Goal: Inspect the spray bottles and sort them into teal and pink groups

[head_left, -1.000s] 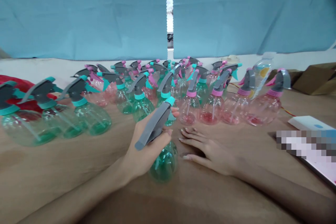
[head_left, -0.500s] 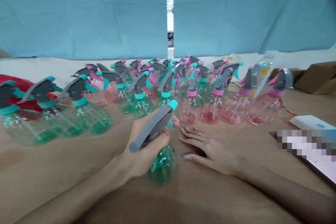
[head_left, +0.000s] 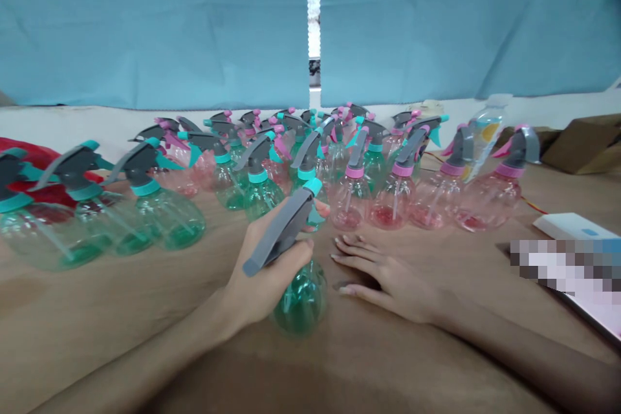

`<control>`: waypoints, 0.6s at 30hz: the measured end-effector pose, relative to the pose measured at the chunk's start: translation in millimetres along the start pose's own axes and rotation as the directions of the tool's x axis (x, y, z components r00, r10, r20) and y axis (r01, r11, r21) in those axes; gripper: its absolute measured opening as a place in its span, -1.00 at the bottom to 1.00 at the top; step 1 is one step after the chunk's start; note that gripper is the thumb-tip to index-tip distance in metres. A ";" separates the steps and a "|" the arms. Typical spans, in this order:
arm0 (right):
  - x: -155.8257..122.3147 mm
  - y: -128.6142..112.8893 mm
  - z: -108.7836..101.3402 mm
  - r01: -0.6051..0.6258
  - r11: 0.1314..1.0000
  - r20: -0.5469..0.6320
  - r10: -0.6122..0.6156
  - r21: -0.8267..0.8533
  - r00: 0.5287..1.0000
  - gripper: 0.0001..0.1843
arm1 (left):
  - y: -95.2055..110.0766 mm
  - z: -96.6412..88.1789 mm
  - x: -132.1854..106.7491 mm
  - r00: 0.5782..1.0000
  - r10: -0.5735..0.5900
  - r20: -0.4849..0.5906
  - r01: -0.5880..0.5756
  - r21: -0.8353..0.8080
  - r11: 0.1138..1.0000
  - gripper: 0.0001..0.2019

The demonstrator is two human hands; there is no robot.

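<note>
Nearest us, the brown wood-toned table spreads toward its near edge. Over its near half, centred between the left and right edges, we hold a rounded translucent green plastic spray bottle with a grey trigger head and turquoise nozzle. The nozzle points toward the far edge; whether the base touches the surface we cannot tell.

Our left hand encircles the neck: the thumb lies across the near side, the fingers curl around, and fingertips show beside the turquoise trigger. Whether the trigger is pressed we cannot tell.

Our right hand lies palm down on the table just beside the bottle, fingers slightly spread, thumb apart.

Toward the right edge we find a flat, partly pixelated object and, behind it, a low white box.

Farther out, three green spray bottles stand toward the left edge, near a crumpled red material. Right of centre stands a row of four pink translucent spray bottles.

Behind these, toward the far edge, we see a mixed cluster of spray bottles, a clear labelled plastic bottle and, at right, a brown cardboard box. Beyond hangs a blue curtain.
</note>
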State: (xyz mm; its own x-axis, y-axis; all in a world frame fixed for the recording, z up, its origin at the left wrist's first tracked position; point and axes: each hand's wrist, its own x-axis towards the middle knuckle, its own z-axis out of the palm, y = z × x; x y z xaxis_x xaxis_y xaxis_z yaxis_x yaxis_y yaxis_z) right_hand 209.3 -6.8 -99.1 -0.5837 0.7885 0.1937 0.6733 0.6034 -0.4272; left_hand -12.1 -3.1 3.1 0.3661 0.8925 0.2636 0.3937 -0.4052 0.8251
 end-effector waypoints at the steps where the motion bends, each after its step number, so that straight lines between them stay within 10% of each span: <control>1: 0.1 -0.2 -0.1 0.000 1.000 -0.001 0.000 0.001 1.000 -0.38 | -0.2 0.8 0.0 1.000 -0.013 -0.011 0.013 -0.002 1.000 -0.65; 18: 1.5 -0.3 -1.7 -0.001 0.999 0.017 0.002 -0.038 1.000 -0.40 | 3.1 4.2 1.8 1.000 -0.006 -0.030 0.007 0.017 1.000 -0.67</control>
State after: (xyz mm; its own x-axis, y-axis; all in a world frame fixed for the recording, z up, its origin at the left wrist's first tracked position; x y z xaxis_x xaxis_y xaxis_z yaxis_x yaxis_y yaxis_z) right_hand 209.0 -5.6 -97.2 -0.5905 0.7873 0.1776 0.6905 0.6067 -0.3938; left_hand -6.7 -3.6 4.1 0.3378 0.9006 0.2734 0.4101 -0.4023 0.8186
